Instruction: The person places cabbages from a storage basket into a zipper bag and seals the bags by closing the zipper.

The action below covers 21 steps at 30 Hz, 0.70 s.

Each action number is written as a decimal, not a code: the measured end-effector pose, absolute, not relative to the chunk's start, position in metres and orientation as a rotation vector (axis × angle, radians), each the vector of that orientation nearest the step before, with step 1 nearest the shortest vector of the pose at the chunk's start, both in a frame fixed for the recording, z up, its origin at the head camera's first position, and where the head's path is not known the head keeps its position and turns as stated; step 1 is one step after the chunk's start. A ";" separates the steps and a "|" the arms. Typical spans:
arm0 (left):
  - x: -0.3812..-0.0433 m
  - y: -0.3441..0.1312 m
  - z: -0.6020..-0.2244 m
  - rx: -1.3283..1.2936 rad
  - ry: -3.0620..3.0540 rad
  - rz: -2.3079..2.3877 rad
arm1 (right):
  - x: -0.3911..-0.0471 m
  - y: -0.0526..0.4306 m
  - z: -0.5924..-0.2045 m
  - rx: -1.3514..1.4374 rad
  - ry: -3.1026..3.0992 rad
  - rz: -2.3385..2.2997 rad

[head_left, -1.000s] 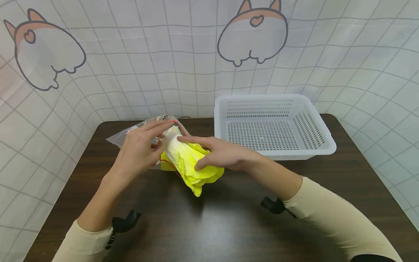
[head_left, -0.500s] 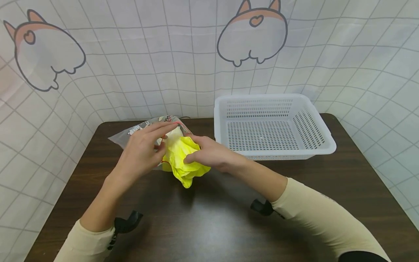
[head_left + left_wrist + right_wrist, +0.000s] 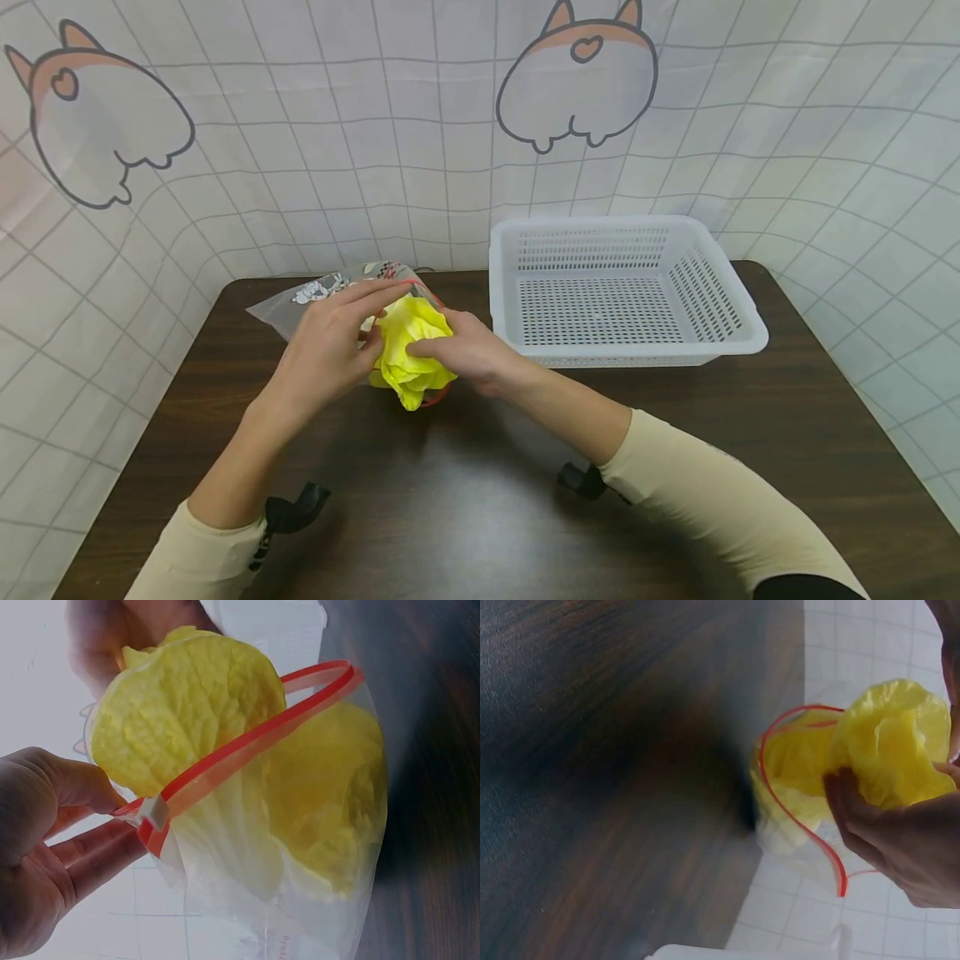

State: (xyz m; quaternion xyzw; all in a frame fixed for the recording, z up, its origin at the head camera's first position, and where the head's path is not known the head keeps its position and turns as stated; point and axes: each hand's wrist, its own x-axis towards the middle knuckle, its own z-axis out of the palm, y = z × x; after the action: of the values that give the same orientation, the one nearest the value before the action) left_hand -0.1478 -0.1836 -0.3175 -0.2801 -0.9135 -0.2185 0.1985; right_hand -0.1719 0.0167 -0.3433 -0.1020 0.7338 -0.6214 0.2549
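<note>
My right hand grips a yellow Chinese cabbage, with the thumb lying over its leaves. The cabbage's pale end is down inside a clear zip bag, while its leafy end sticks out of the mouth. My left hand pinches the bag's red zip edge beside a white slider. A second yellow leafy piece shows through the plastic, next to the first. In the right wrist view, my right fingers lie against the cabbage's side. The far side of the bag is partly hidden by my left hand.
A white perforated basket stands at the back right of the dark wooden table. Its inside shows a bare grid floor. Behind the table hangs a white checked curtain with cartoon prints.
My right hand has moved left and slightly up, pushing the cabbage deeper into the bag. Its white stem end is now out of sight in the head view. My left hand has barely moved.
</note>
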 end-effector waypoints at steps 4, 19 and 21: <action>-0.147 -0.183 -0.318 -0.800 -2.547 -0.603 | -0.173 0.015 -0.347 -0.234 1.977 -1.698; -0.145 -0.180 -0.318 -0.853 -2.540 -0.597 | -0.177 0.008 -0.349 -0.168 1.980 -1.752; -0.145 -0.180 -0.318 -0.855 -2.543 -0.590 | -0.177 0.007 -0.349 -0.148 1.969 -1.784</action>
State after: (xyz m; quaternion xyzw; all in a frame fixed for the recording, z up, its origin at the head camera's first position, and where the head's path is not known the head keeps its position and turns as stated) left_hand -0.1446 -0.1804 -0.3177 -0.3053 -0.9078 -0.2107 0.1959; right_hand -0.1770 0.0071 -0.3487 -0.0542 0.7186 -0.6513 0.2378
